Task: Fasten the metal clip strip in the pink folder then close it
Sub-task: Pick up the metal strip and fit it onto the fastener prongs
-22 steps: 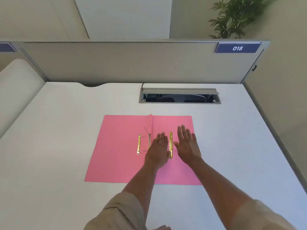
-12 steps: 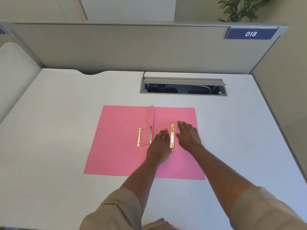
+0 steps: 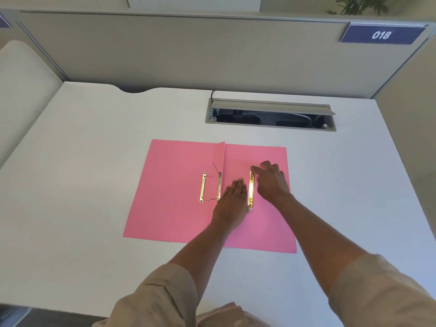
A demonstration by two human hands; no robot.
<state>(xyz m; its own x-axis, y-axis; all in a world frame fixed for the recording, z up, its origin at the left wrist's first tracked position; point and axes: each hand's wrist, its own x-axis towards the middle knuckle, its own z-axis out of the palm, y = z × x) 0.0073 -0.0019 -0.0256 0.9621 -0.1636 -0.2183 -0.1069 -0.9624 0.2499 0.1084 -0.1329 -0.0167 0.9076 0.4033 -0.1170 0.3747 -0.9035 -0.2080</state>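
The pink folder [image 3: 174,208] lies open and flat on the white desk. A loose gold metal clip strip [image 3: 251,188] rests on its right leaf. My left hand [image 3: 232,204] lies flat just left of the strip, thumb tip near its lower end. My right hand [image 3: 271,182] is on the strip's right side, with fingertips touching its upper end. A second gold strip [image 3: 203,190] lies on the left leaf. At the spine sits the gold fastener base [image 3: 219,187] with thin prongs sticking up.
An open cable tray [image 3: 271,115] is sunk into the desk behind the folder. Grey partition walls [image 3: 188,50] close off the back and right, with a blue "018" sign [image 3: 381,34]. The desk's [image 3: 82,185] near edge runs under my sleeves.
Both hands have closed in on the loose strip. My right hand went from flat on the leaf to curled, with its fingertips now at the strip's upper end. The camera has tilted down.
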